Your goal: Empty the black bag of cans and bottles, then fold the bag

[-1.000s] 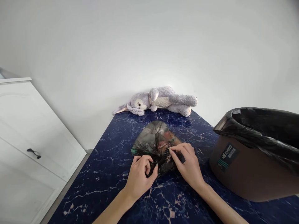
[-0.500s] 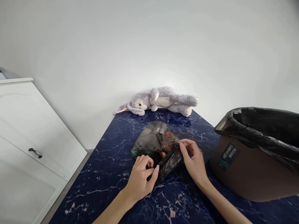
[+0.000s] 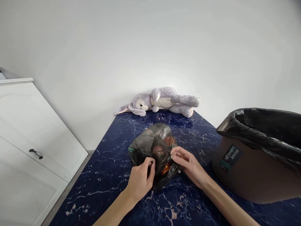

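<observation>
A filled black plastic bag [image 3: 150, 142] lies on the dark blue marble table [image 3: 110, 175] in front of me, with orange and reddish things showing through it. My left hand [image 3: 140, 182] pinches the bag's near edge, fingers closed on the plastic. My right hand [image 3: 188, 164] grips the bag's right side between thumb and fingers. Both hands hold the bag's mouth close together.
A brown bin [image 3: 254, 175] lined with a black bag [image 3: 265, 125] stands at the right. A grey plush rabbit [image 3: 160, 102] lies against the wall at the table's far end. A white cabinet [image 3: 30, 147] is at the left, beyond the table's edge.
My right hand has moved left, drawing the bag's right edge toward my left hand. The bag's opening has narrowed and the bag has bunched up a little to the left.
</observation>
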Available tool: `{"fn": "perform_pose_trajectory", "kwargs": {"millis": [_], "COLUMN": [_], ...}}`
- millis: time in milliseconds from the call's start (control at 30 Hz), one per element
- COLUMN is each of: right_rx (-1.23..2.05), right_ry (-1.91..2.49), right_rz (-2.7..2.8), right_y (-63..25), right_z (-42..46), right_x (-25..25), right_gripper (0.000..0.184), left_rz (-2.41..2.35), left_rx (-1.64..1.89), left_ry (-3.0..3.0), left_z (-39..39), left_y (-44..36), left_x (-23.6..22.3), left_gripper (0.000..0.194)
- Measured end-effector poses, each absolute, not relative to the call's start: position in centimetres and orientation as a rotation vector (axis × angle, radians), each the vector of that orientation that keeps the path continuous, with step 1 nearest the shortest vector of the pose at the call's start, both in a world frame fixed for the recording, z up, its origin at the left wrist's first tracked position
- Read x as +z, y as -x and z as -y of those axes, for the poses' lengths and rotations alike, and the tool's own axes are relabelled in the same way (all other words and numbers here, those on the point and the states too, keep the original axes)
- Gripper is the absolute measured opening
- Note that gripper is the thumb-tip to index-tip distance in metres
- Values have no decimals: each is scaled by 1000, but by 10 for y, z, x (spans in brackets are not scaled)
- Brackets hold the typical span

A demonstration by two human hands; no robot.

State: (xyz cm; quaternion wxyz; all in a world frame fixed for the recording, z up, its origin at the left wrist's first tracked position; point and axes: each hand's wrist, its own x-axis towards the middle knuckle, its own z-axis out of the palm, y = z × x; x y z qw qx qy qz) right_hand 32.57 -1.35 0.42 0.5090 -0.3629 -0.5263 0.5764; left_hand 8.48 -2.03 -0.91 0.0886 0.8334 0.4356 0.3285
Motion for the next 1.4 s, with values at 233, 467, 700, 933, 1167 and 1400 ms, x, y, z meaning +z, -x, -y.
{"fn": "perform_pose_trajectory", "kwargs": {"millis": [233, 467, 700, 933, 1167, 1400], "right_rx": [1553, 1635, 1686, 1705, 1671, 1642], "right_ry": [744, 692, 657, 624, 606, 601], "right_rz": [1270, 1238, 1151, 1061, 991, 923], "right_y": [-325, -328, -331, -337, -344, -348], "right_z": [15, 15, 11, 8, 6, 2], "right_x": [10, 10, 3, 3, 2, -2], "right_gripper": [33, 31, 31, 37, 37, 35], "left_rz": [-1370, -1220, -1162, -1274, -1190, -1353], "left_rx": [1103, 832, 536, 437, 399, 636], "left_ry": [-2459, -2755, -2948, -3054, -3082, -2865], "left_z": [16, 14, 8, 5, -2, 3], "left_y": [-86, -80, -73, -71, -67, -35], "left_x": [-11, -10, 10, 39, 48, 64], "left_gripper": [27, 37, 27, 52, 51, 55]}}
